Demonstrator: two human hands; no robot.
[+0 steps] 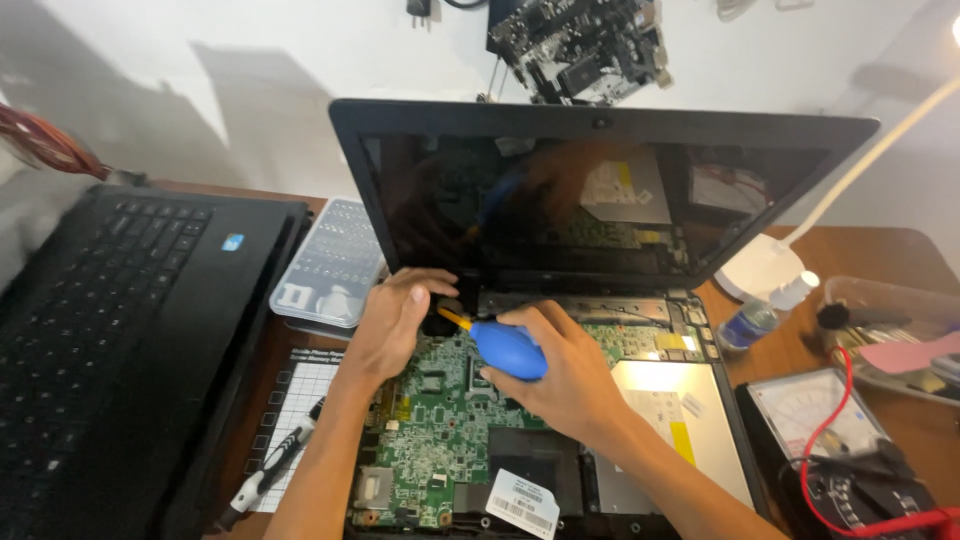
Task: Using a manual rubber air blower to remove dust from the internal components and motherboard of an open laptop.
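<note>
Hands meet over an opened laptop (600, 130) whose keyboard deck is off, baring the green board (440, 430) inside. Right hand (565, 375) has its fingers closed around a blue blower (508, 350), squeezing the bulb; the yellow nozzle (455, 318) points left and up toward a dark round part, seemingly the fan (440, 322), near the left hinge. Left hand (395, 320) rests on that spot, fingers curled over the top of the fan and touching it, thumb side down on the board; whether it grips or just steadies, I cannot tell.

The laptop stands in the middle of the wooden worktop (880, 250), its dark screen upright and mirroring the parts below. A silver drive (690, 420) sits in the right half of the base, and a white label (522, 503) lies near the front edge.

To the left lies a second black laptop (120, 340), open flat. Between the two are a clear bit case (335, 265) and a gridded mat (300, 400) with a screwdriver (275, 462) lying on it. On the right are a small bottle (765, 312), a white lamp base (760, 268), and a meter (820, 410) with a red lead (830, 440) looped over it. A bare circuit board (580, 45) hangs on the wall behind.
</note>
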